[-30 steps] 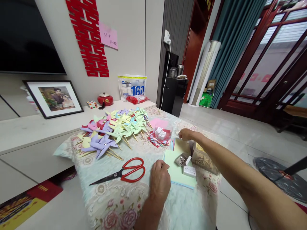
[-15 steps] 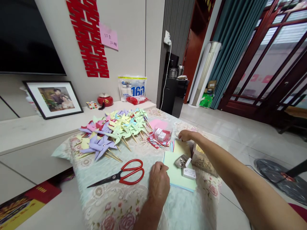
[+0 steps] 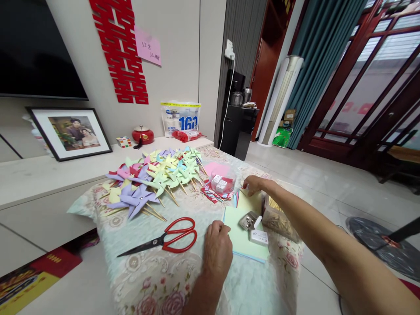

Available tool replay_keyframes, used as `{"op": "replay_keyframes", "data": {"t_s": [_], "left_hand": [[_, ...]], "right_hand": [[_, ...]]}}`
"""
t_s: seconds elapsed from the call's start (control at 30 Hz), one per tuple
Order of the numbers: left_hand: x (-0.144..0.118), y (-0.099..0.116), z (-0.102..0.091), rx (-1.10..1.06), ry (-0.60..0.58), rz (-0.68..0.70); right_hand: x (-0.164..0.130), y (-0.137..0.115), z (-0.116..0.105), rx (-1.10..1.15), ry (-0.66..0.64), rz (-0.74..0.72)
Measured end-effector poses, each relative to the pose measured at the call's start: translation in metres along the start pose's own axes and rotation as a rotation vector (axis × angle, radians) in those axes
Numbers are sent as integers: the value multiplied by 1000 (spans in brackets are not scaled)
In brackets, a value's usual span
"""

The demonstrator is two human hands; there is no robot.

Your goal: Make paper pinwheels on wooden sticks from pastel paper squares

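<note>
My left hand (image 3: 217,249) rests on the flowered tablecloth (image 3: 157,271), its fingertips touching the near-left corner of a stack of pale green paper sheets (image 3: 244,241). My right hand (image 3: 252,184) reaches across to the far edge of a yellow sheet (image 3: 251,203), fingers curled, and I cannot tell whether it grips anything. A metal stapler (image 3: 249,220) and a small white box (image 3: 259,236) lie on the green stack. Red-handled scissors (image 3: 164,239) lie left of my left hand.
A heap of pastel paper pinwheels on sticks (image 3: 152,179) covers the table's far left. A clear tub of small boxes (image 3: 222,182) sits by red scraps. A bag of wooden sticks (image 3: 278,221) lies at the right edge. A low cabinet (image 3: 49,175) runs along the left.
My right hand has shifted slightly left along the far edge of the paper. My left hand stays put.
</note>
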State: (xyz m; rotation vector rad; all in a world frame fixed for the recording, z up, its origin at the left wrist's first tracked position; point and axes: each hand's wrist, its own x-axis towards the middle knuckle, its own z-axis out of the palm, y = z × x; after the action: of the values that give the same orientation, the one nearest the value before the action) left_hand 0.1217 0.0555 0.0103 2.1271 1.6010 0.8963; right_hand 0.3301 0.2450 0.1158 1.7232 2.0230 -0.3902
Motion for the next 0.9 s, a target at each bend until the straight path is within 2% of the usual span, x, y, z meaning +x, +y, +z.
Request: {"op": "replay_keyframes", "data": {"t_s": [0.47, 0.9], "left_hand": [[1, 1, 0, -11, -17, -23], [1, -2, 2, -20, -10, -5]], "right_hand": [[5, 7, 7, -97, 75, 43], [-8, 19, -5, -27, 15, -59]]}}
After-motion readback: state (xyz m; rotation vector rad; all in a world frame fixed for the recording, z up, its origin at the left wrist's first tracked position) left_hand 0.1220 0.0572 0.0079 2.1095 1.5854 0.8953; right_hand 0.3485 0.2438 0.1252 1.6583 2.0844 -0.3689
